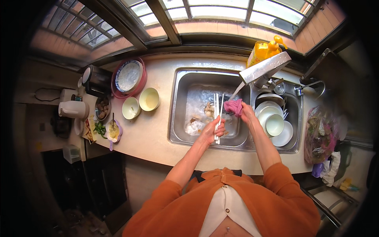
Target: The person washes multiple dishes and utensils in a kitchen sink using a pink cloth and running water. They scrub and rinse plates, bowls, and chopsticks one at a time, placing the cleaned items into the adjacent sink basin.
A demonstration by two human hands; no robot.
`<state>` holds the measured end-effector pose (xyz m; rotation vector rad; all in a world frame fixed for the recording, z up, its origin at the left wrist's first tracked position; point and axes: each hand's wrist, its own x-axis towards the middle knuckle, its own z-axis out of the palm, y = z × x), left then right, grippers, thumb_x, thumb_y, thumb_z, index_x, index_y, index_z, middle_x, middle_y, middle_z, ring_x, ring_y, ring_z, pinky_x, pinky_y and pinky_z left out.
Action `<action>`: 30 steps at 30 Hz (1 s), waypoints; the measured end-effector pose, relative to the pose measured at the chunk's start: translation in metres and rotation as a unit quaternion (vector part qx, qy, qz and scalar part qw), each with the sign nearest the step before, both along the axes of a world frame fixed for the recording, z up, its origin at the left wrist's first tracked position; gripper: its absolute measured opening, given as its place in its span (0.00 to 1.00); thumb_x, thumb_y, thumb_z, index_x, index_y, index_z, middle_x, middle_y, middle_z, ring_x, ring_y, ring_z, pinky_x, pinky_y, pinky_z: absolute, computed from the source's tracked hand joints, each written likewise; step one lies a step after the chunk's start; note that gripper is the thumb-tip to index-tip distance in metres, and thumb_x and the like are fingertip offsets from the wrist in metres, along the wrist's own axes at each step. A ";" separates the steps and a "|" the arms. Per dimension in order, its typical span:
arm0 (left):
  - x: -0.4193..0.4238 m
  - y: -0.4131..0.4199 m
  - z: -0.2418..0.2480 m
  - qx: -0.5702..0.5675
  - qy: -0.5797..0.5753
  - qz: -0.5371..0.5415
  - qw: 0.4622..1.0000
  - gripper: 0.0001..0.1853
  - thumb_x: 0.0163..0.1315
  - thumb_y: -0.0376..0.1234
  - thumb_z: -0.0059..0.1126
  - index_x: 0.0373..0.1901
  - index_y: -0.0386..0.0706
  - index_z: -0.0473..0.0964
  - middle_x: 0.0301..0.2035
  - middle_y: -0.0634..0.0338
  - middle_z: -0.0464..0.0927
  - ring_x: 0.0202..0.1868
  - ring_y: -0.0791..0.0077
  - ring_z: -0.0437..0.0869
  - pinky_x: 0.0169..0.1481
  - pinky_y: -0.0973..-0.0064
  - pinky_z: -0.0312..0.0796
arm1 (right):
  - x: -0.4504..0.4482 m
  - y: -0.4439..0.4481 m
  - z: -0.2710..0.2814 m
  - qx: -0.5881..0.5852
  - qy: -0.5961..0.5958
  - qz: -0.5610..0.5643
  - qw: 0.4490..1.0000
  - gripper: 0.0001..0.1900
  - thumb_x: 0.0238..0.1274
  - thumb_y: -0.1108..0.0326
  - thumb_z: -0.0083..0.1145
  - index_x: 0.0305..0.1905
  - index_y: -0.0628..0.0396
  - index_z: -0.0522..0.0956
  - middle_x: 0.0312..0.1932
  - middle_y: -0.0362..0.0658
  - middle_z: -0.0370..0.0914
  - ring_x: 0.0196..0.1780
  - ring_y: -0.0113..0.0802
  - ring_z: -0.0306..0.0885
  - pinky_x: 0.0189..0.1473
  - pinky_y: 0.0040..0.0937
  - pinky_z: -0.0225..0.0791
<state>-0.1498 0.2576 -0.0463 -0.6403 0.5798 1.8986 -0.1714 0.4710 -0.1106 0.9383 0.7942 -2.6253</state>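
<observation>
Above the larger basin of a stainless steel sink [181,118], my left hand [213,129] grips several white chopsticks [218,109] that point upward in the view. My right hand [246,112] holds a bunched pink cloth [233,107], a little to the right of the chopsticks and apart from them. Water runs from the chrome faucet [263,69] down beside the cloth. Suds [194,128] and pale food scraps [209,109] lie on the basin floor, partly hidden behind the chopsticks and hand.
The smaller basin holds stacked plates and a white bowl [274,125]. An orange pump bottle [262,53] stands behind the faucet. Left of the sink are two pale green bowls [149,99] and a pink basin [142,80]. A plastic bag of greens [321,133] sits at the right.
</observation>
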 end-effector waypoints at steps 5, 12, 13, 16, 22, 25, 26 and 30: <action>0.001 0.028 -0.030 0.104 -0.040 -0.051 0.992 0.20 0.75 0.47 0.39 0.29 0.44 0.67 0.13 0.68 0.56 0.10 0.83 0.51 0.12 0.82 0.45 | 0.030 -0.049 0.015 0.190 0.116 0.037 0.974 0.10 0.71 0.66 0.49 0.51 0.57 0.74 0.31 0.36 0.77 0.27 0.22 0.74 0.28 0.23 0.70; 0.035 0.044 0.005 -0.225 0.105 -0.148 0.957 0.20 0.74 0.46 0.39 0.25 0.46 0.61 0.12 0.69 0.54 0.11 0.83 0.51 0.12 0.80 0.43 | -0.022 -0.049 -0.064 0.506 -0.090 0.034 0.857 0.12 0.66 0.64 0.53 0.26 0.54 0.76 0.19 0.36 0.73 0.22 0.24 0.69 0.24 0.28 0.63; 0.041 0.041 0.010 -0.265 0.135 -0.166 0.940 0.20 0.74 0.46 0.40 0.25 0.45 0.61 0.12 0.69 0.54 0.11 0.83 0.52 0.12 0.79 0.43 | -0.032 -0.037 -0.066 0.559 -0.092 -0.012 0.824 0.12 0.68 0.65 0.52 0.27 0.55 0.75 0.18 0.38 0.71 0.21 0.27 0.69 0.23 0.29 0.65; 0.043 0.026 0.011 -0.248 0.105 -0.183 0.945 0.19 0.74 0.46 0.40 0.27 0.44 0.65 0.11 0.69 0.56 0.10 0.81 0.54 0.13 0.77 0.46 | -0.039 -0.001 -0.044 0.296 -0.003 -0.055 0.954 0.12 0.75 0.64 0.43 0.35 0.57 0.71 0.19 0.39 0.68 0.22 0.32 0.73 0.26 0.31 0.73; -0.014 0.035 -0.042 -0.485 0.500 -0.245 0.674 0.14 0.66 0.37 0.45 0.36 0.33 0.73 0.28 0.43 0.81 0.29 0.46 0.83 0.34 0.50 0.74 | 0.003 -0.033 0.007 0.130 0.092 -0.022 0.987 0.14 0.75 0.61 0.44 0.48 0.58 0.76 0.36 0.41 0.76 0.39 0.30 0.77 0.41 0.29 0.73; -0.006 0.049 -0.046 -0.460 0.566 -0.323 0.603 0.15 0.62 0.34 0.46 0.40 0.29 0.73 0.36 0.34 0.80 0.42 0.37 0.82 0.49 0.45 0.71 | 0.007 -0.069 -0.001 0.471 0.138 0.122 0.863 0.10 0.69 0.66 0.52 0.42 0.59 0.81 0.38 0.40 0.81 0.42 0.28 0.76 0.43 0.28 0.70; -0.001 0.053 -0.044 -0.505 0.587 -0.295 0.559 0.14 0.63 0.33 0.46 0.40 0.28 0.72 0.34 0.34 0.80 0.40 0.37 0.82 0.47 0.47 0.73 | 0.004 -0.066 -0.005 0.426 0.052 0.100 0.898 0.08 0.65 0.70 0.54 0.41 0.59 0.82 0.36 0.40 0.83 0.40 0.27 0.77 0.44 0.29 0.71; 0.008 0.058 -0.029 -0.543 0.573 -0.256 0.557 0.13 0.64 0.30 0.43 0.40 0.26 0.70 0.32 0.32 0.80 0.39 0.34 0.82 0.45 0.46 0.73 | -0.022 -0.064 -0.021 0.601 0.038 0.069 0.795 0.09 0.61 0.72 0.54 0.42 0.58 0.83 0.32 0.41 0.83 0.39 0.24 0.78 0.43 0.26 0.71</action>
